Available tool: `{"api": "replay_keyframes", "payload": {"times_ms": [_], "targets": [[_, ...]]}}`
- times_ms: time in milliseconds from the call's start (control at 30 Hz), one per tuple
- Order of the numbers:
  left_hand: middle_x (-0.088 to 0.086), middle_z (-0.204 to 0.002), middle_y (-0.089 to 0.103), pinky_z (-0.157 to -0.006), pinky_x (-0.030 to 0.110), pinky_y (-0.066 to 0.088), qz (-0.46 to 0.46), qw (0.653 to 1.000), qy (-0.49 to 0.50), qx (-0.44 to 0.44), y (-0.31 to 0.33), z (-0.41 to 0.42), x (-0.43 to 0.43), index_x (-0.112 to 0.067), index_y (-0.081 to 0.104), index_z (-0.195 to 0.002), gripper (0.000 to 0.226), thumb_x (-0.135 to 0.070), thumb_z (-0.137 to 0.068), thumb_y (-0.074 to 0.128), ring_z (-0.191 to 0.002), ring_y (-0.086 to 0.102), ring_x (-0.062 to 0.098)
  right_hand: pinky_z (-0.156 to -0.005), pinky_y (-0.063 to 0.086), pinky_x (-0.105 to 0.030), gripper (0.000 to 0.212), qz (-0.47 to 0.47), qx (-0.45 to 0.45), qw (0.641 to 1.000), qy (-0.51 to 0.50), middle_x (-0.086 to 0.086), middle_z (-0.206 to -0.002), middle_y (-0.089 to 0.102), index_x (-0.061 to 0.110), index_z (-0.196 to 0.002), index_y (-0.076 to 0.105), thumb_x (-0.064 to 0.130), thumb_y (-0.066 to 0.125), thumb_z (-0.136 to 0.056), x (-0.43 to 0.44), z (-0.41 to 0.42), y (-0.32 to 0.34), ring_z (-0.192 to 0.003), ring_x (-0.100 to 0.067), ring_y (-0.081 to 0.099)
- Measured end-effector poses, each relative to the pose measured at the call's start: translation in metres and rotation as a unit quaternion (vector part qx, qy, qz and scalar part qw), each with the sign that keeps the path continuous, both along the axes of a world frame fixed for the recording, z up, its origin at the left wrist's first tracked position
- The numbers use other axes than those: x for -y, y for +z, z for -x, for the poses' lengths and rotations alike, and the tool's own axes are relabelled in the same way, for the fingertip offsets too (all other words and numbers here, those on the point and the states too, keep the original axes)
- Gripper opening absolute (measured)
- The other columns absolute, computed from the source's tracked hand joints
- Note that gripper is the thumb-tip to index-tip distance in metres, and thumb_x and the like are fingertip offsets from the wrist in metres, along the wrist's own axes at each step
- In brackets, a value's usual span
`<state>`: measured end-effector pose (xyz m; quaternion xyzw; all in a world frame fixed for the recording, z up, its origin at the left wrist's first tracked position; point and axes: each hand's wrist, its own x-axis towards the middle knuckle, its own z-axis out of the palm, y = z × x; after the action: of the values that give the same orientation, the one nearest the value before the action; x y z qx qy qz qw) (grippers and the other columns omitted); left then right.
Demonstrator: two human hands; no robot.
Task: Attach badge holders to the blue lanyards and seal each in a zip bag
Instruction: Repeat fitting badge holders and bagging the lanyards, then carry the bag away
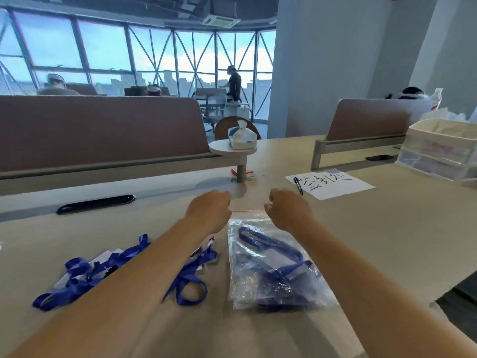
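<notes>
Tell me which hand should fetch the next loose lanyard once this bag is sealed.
Left: the left hand has the loose lanyards under and beside its forearm, while the right hand sits across the zip bag from them. Both pinch the bag's top edge.

zip bag (271, 257): flat, lanyard inside | loose lanyards (82, 275): heaped left

The zip bag (273, 262) is clear, glossy, crinkled plastic. Left of it the loose lanyards (74, 266) are matt blue woven cloth. Under it the table (387, 241) looks smooth and matt. Beyond it to the right lies matt white paper (358, 186)
</notes>
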<state>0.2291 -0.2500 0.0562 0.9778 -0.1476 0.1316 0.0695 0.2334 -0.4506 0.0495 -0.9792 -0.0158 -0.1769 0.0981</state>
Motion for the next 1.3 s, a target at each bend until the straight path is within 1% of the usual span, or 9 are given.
{"api": "replay_keyframes", "payload": {"times_ms": [233,433,567,767,933,1000,1133,1233,1300], "targets": [[-0.003,-0.099,0.063,-0.07,0.03,0.045,0.034,0.998,0.059,0.011,0.019,0.096,-0.095,-0.023,0.059,-0.1,0.016,-0.038,-0.095,0.056,-0.083,0.058,0.016,-0.08,0.047,-0.031,0.028,-0.025,-0.022,0.993,0.114,-0.003,-0.108,0.067,0.02,-0.113,0.062,0.04,0.053,-0.096,-0.109,0.068,0.023,-0.089,-0.021,0.062],[-0.005,-0.106,0.062,-0.08,0.034,0.05,0.04,0.991,0.125,-0.033,0.013,0.15,-0.177,-0.027,0.059,-0.108,0.02,-0.039,-0.093,0.058,-0.091,0.058,0.018,-0.079,0.05,-0.033,0.031,0.022,-0.106,0.976,0.191,-0.001,-0.112,0.063,0.024,-0.115,0.061,0.044,0.056,-0.092,-0.197,0.093,0.015,-0.09,-0.019,0.059],[-0.004,-0.107,0.064,-0.084,0.037,0.052,0.056,0.982,0.166,-0.066,0.003,0.16,-0.224,-0.026,0.06,-0.107,0.022,-0.041,-0.09,0.062,-0.092,0.059,0.018,-0.084,0.054,-0.039,0.028,0.049,-0.149,0.959,0.237,-0.002,-0.111,0.066,0.022,-0.111,0.065,0.039,0.059,-0.09,-0.245,0.096,0.007,-0.095,-0.024,0.061],[0.001,-0.108,0.067,-0.085,0.033,0.054,0.074,0.966,0.211,-0.129,-0.016,0.152,-0.268,-0.022,0.065,-0.111,0.024,-0.033,-0.09,0.062,-0.091,0.062,0.018,-0.09,0.051,-0.036,0.034,0.066,-0.172,0.94,0.287,-0.002,-0.119,0.066,0.02,-0.122,0.066,0.034,0.062,-0.091,-0.296,0.086,-0.003,-0.102,-0.023,0.061],[0.003,-0.125,0.063,-0.089,0.029,0.048,0.098,0.96,0.205,-0.163,-0.025,0.14,-0.277,-0.019,0.058,-0.129,0.04,-0.036,-0.093,0.06,-0.105,0.06,0.019,-0.091,0.051,-0.035,0.039,0.091,-0.184,0.937,0.284,-0.002,-0.125,0.065,0.021,-0.13,0.062,0.025,0.061,-0.091,-0.322,0.067,-0.013,-0.104,-0.023,0.061],[0.003,-0.126,0.062,-0.09,0.031,0.048,0.108,0.964,0.175,-0.168,-0.028,0.137,-0.277,-0.019,0.059,-0.129,0.044,-0.042,-0.092,0.061,-0.108,0.06,0.021,-0.094,0.05,-0.036,0.042,0.11,-0.205,0.933,0.274,-0.003,-0.128,0.062,0.02,-0.133,0.058,0.016,0.059,-0.091,-0.328,0.059,-0.015,-0.108,-0.025,0.06],[0.001,-0.138,0.052,-0.098,0.035,0.045,0.139,0.968,0.113,-0.175,-0.032,0.134,-0.271,-0.021,0.049,-0.14,0.063,-0.05,-0.087,0.067,-0.12,0.055,0.023,-0.095,0.051,-0.039,0.041,0.152,-0.235,0.927,0.249,-0.008,-0.125,0.063,0.014,-0.127,0.061,0.007,0.061,-0.087,-0.335,0.047,-0.015,-0.107,-0.026,0.062],[-0.003,-0.131,0.054,-0.095,0.038,0.047,0.123,0.969,0.09,-0.194,-0.038,0.128,-0.266,-0.026,0.055,-0.129,0.059,-0.054,-0.081,0.072,-0.111,0.057,0.021,-0.097,0.051,-0.039,0.049,0.139,-0.241,0.927,0.253,-0.006,-0.129,0.061,0.016,-0.134,0.057,0.004,0.06,-0.087,-0.337,0.045,-0.013,-0.11,-0.026,0.06],[-0.001,-0.118,0.058,-0.085,0.036,0.049,0.091,0.972,0.087,-0.2,-0.044,0.123,-0.265,-0.031,0.057,-0.106,0.042,-0.055,-0.075,0.075,-0.098,0.058,0.019,-0.096,0.051,-0.039,0.049,0.13,-0.243,0.927,0.256,-0.008,-0.129,0.062,0.014,-0.134,0.058,0.002,0.059,-0.087,-0.336,0.043,-0.014,-0.11,-0.027,0.061]]}}
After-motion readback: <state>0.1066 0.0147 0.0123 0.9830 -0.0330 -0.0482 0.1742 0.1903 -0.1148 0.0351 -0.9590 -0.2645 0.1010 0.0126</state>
